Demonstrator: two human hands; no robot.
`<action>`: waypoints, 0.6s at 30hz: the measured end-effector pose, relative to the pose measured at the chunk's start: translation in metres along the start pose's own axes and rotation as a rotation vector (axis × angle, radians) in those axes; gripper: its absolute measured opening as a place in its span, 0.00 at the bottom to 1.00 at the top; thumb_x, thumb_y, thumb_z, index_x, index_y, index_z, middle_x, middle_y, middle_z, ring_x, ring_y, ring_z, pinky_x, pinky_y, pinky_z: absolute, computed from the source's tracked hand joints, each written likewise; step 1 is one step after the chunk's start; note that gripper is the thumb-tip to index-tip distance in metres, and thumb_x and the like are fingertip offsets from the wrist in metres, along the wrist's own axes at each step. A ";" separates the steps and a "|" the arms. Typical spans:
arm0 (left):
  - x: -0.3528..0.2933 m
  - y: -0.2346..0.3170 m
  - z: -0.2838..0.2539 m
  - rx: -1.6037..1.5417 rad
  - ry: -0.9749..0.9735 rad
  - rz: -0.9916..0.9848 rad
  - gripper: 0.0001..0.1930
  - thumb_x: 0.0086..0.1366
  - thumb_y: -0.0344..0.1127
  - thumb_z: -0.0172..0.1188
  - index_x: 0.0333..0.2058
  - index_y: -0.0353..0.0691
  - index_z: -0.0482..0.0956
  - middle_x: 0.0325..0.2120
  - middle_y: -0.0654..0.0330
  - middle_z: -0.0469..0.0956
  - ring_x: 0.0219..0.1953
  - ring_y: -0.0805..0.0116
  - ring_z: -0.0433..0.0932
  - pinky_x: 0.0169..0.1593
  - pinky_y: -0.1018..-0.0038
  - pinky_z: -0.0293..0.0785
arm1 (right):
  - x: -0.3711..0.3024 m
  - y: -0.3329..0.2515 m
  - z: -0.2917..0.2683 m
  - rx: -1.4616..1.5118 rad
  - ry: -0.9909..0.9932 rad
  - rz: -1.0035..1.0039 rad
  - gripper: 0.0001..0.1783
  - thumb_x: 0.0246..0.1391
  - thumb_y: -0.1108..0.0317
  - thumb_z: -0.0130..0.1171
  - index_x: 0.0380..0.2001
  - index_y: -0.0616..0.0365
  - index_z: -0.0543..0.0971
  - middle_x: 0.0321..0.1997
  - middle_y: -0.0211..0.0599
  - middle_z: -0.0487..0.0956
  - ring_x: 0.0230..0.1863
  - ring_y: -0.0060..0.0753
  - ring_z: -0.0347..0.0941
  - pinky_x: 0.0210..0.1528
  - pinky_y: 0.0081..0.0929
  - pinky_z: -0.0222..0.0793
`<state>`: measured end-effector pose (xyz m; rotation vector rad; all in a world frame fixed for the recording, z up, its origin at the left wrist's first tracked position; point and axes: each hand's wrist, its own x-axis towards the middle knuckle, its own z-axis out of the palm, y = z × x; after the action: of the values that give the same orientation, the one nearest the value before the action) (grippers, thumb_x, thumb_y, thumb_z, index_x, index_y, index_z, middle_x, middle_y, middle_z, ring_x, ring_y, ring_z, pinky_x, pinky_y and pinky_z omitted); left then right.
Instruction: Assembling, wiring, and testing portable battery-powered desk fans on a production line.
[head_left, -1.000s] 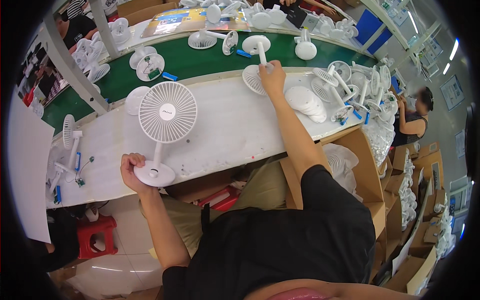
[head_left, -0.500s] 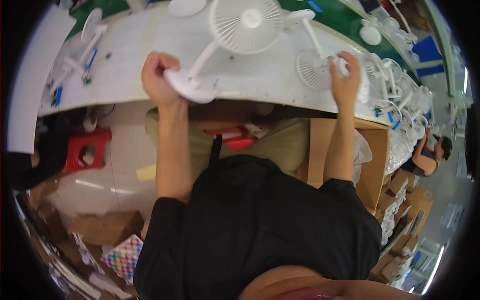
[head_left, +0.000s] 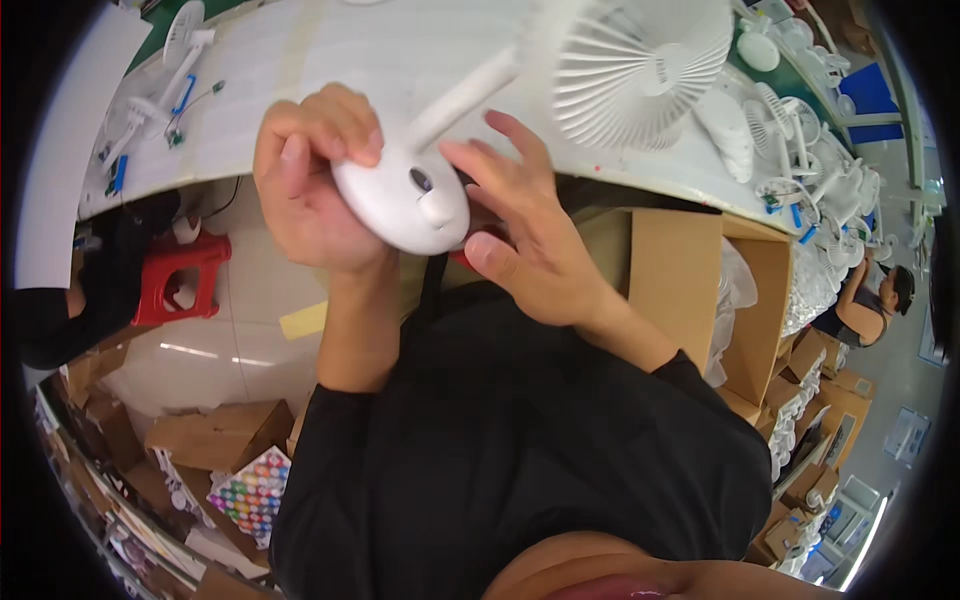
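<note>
The fingers of the left hand point(head_left: 310, 180) curl over the top edge of the round white plastic base point(head_left: 405, 200) of a small white desk fan, thumb pressed against its near side, so the hand is clamped on the base and carries the fan's weight. The right hand point(head_left: 530, 230) has its fingers spread and loosely apart, the fingertips laid against the opposite rim of the base and the thumb just under it; this looks like a steadying touch rather than a full grip. Held so, between both hands and tipped toward the face, the base shows its side with a small dark port and a rounded knob, which suggests the person turns it this way to look at that part.

From the base a slim white stem point(head_left: 470, 85) slants up and right to the round ribbed fan head point(head_left: 640, 65), which hangs over the edge of the long white worktable point(head_left: 300, 60). The fan is thus off the table, in front of the chest. Further right lie many more white fans point(head_left: 800, 130), with open cardboard boxes point(head_left: 690, 280) below the table and a red plastic stool point(head_left: 180, 275) on the floor at left.
</note>
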<state>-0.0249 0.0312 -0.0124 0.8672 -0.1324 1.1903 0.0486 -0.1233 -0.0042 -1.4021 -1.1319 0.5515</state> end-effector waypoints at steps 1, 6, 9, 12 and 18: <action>-0.003 0.002 0.003 0.051 -0.054 0.050 0.13 0.65 0.38 0.39 0.25 0.41 0.67 0.18 0.59 0.70 0.25 0.70 0.64 0.34 0.75 0.59 | 0.001 0.000 0.002 0.019 -0.035 0.016 0.29 0.57 0.65 0.57 0.63 0.57 0.68 0.59 0.47 0.64 0.57 0.42 0.58 0.61 0.36 0.56; -0.015 0.004 0.026 0.150 -0.130 0.088 0.15 0.66 0.39 0.38 0.30 0.38 0.71 0.19 0.59 0.71 0.25 0.71 0.65 0.35 0.76 0.61 | 0.008 0.000 -0.001 0.360 -0.210 0.185 0.36 0.58 0.63 0.59 0.68 0.57 0.60 0.60 0.49 0.64 0.59 0.43 0.61 0.63 0.36 0.56; -0.016 0.008 0.040 0.179 -0.088 0.074 0.16 0.66 0.40 0.38 0.33 0.36 0.73 0.19 0.59 0.71 0.25 0.71 0.65 0.35 0.77 0.61 | 0.008 -0.002 -0.004 0.402 -0.260 0.142 0.37 0.59 0.63 0.59 0.68 0.58 0.58 0.62 0.49 0.63 0.60 0.43 0.62 0.64 0.36 0.57; -0.017 0.008 0.051 0.249 0.080 0.018 0.18 0.67 0.40 0.37 0.34 0.35 0.74 0.20 0.59 0.71 0.25 0.71 0.65 0.36 0.78 0.62 | 0.005 -0.003 -0.001 0.618 -0.255 0.144 0.40 0.58 0.63 0.59 0.69 0.60 0.55 0.64 0.49 0.62 0.61 0.41 0.63 0.63 0.32 0.58; -0.018 0.011 0.036 0.382 -0.168 -0.144 0.17 0.66 0.39 0.38 0.30 0.35 0.75 0.20 0.59 0.71 0.26 0.70 0.65 0.36 0.79 0.62 | -0.001 0.002 0.013 0.807 -0.177 0.142 0.44 0.56 0.64 0.61 0.70 0.63 0.51 0.66 0.51 0.61 0.62 0.43 0.62 0.62 0.30 0.59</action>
<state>-0.0293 -0.0050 0.0086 1.2911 0.0232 1.0217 0.0382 -0.1176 -0.0090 -0.7363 -0.7979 1.1050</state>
